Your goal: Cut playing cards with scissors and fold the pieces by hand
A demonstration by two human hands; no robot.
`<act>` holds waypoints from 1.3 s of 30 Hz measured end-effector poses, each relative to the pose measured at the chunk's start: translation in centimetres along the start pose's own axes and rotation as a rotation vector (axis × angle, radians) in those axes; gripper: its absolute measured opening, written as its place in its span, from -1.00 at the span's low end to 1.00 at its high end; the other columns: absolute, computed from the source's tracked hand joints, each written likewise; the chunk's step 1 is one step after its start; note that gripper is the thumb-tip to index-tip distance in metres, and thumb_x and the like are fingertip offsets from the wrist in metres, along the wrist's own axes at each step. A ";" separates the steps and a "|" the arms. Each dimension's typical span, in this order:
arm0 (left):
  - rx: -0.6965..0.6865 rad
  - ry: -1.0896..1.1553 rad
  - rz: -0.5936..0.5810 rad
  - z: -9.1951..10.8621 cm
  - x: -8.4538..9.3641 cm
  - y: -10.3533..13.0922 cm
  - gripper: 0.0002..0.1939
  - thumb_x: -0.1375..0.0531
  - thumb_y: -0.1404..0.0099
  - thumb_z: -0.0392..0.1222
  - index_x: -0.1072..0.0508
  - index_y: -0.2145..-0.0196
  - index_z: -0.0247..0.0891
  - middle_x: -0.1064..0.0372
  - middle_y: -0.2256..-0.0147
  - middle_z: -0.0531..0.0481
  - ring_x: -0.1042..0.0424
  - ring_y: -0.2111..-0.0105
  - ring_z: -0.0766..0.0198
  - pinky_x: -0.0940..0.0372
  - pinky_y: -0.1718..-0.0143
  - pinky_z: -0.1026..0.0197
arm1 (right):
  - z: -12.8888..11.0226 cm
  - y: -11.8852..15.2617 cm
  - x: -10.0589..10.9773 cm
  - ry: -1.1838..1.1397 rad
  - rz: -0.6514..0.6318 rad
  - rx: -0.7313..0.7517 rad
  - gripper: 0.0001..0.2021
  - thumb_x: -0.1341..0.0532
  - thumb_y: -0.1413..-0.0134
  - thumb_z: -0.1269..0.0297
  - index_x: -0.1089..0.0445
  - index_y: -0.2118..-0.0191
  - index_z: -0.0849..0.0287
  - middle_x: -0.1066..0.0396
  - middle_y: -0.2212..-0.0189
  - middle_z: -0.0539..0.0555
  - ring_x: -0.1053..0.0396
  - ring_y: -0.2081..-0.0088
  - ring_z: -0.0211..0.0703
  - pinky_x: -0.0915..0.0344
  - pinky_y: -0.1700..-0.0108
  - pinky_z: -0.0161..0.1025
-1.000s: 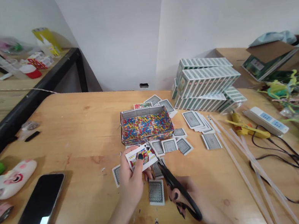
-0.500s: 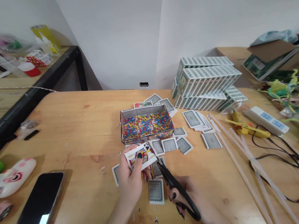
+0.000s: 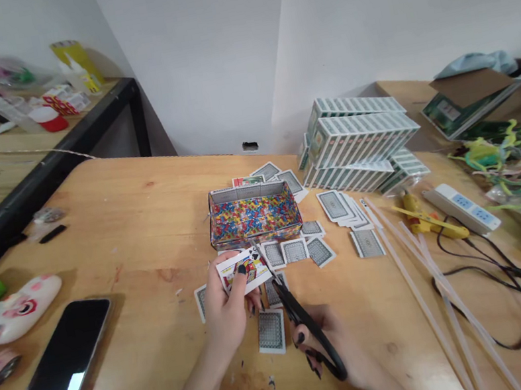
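Observation:
My left hand (image 3: 229,301) pinches a face-up playing card (image 3: 255,272) between thumb and fingers. Black scissors (image 3: 308,324) are in my right hand (image 3: 323,338), fingers wrapped through the handles. The blades lie along the card's right edge. Just beyond the card stands an open box (image 3: 254,217) with a colourful patterned inside. Several face-down cards lie around it, one of them (image 3: 271,331) below my left fingertips. Small dark scraps (image 3: 272,382) are on the table near my wrists.
A black phone (image 3: 58,375) lies at the left. Stacked card boxes (image 3: 358,137) stand at the back right. Clear glue sticks (image 3: 421,291), a yellow glue gun (image 3: 429,219), a power strip (image 3: 462,208) and a black cable are on the right.

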State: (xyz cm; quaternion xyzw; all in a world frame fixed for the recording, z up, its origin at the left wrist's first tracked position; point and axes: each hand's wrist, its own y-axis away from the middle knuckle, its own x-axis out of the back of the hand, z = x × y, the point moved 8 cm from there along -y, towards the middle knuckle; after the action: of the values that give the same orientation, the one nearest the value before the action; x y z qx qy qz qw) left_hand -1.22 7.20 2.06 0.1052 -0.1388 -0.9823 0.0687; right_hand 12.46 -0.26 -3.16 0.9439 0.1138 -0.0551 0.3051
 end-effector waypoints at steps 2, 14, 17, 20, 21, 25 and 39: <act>-0.004 -0.003 0.004 0.0 0.0 0.0 -0.71 -0.13 -0.09 -0.15 -0.18 0.22 -0.23 -0.24 0.69 0.24 -0.23 0.78 0.42 -0.14 0.79 0.40 | -0.1 0.1 -0.1 -0.002 0.004 0.010 -0.47 -0.22 0.31 -0.23 -0.27 0.56 0.25 -0.09 0.78 -0.13 -0.10 0.78 -0.40 -0.08 0.75 -0.43; -0.014 -0.025 0.004 -0.6 0.5 -0.5 -0.70 -0.12 -0.08 -0.19 -0.19 0.19 -0.23 -0.26 0.69 0.21 -0.22 0.77 0.40 -0.16 0.78 0.39 | -0.3 0.0 -0.3 -0.001 0.028 0.022 -0.51 -0.23 0.28 -0.18 -0.20 0.61 0.23 -0.07 0.78 -0.15 -0.07 0.80 -0.43 -0.04 0.76 -0.45; -0.023 -0.055 -0.004 -0.7 0.6 -0.6 -0.69 -0.11 -0.10 -0.18 -0.20 0.18 -0.24 -0.27 0.69 0.20 -0.22 0.78 0.40 -0.13 0.78 0.39 | -0.1 0.0 -0.2 0.004 0.029 0.004 -0.52 -0.24 0.29 -0.16 -0.21 0.61 0.23 -0.08 0.78 -0.15 -0.08 0.79 -0.42 -0.05 0.75 -0.45; -0.029 -0.080 -0.027 -0.8 0.7 -0.7 -0.69 -0.09 -0.11 -0.18 -0.19 0.16 -0.25 -0.28 0.70 0.20 -0.22 0.79 0.40 -0.12 0.78 0.39 | -0.1 0.1 -0.2 0.009 0.046 -0.006 -0.51 -0.23 0.31 -0.18 -0.23 0.60 0.24 -0.08 0.78 -0.15 -0.08 0.79 -0.42 -0.05 0.75 -0.44; -0.026 -0.084 -0.028 -0.8 0.8 -0.7 -0.69 -0.09 -0.11 -0.18 -0.19 0.16 -0.24 -0.27 0.70 0.20 -0.22 0.79 0.40 -0.12 0.78 0.39 | -0.1 0.1 -0.3 0.009 0.050 -0.011 -0.50 -0.23 0.32 -0.20 -0.24 0.59 0.24 -0.08 0.78 -0.15 -0.08 0.79 -0.42 -0.05 0.75 -0.43; -0.018 -0.087 -0.009 -1.0 0.8 -0.7 -0.69 -0.09 -0.11 -0.17 -0.19 0.17 -0.24 -0.27 0.70 0.20 -0.21 0.79 0.40 -0.12 0.79 0.39 | 0.0 0.1 -0.6 -0.002 0.056 -0.037 -0.45 -0.22 0.38 -0.26 -0.23 0.58 0.23 -0.06 0.78 -0.16 -0.05 0.79 -0.43 -0.06 0.74 -0.43; -0.037 -0.103 -0.021 -1.2 0.7 -0.8 -0.71 -0.07 -0.14 -0.19 -0.17 0.15 -0.21 -0.28 0.64 0.20 -0.24 0.75 0.39 -0.21 0.76 0.35 | -0.2 0.1 -0.8 -0.051 0.077 -0.013 -0.49 -0.23 0.33 -0.21 -0.21 0.60 0.24 -0.07 0.77 -0.15 -0.06 0.79 -0.45 -0.05 0.78 -0.47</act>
State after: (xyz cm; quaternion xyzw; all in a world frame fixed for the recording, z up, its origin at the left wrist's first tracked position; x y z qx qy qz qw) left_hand -1.71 7.51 0.56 0.0548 -0.1226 -0.9895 0.0530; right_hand 11.70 -0.38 -2.80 0.9438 0.0701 -0.0667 0.3159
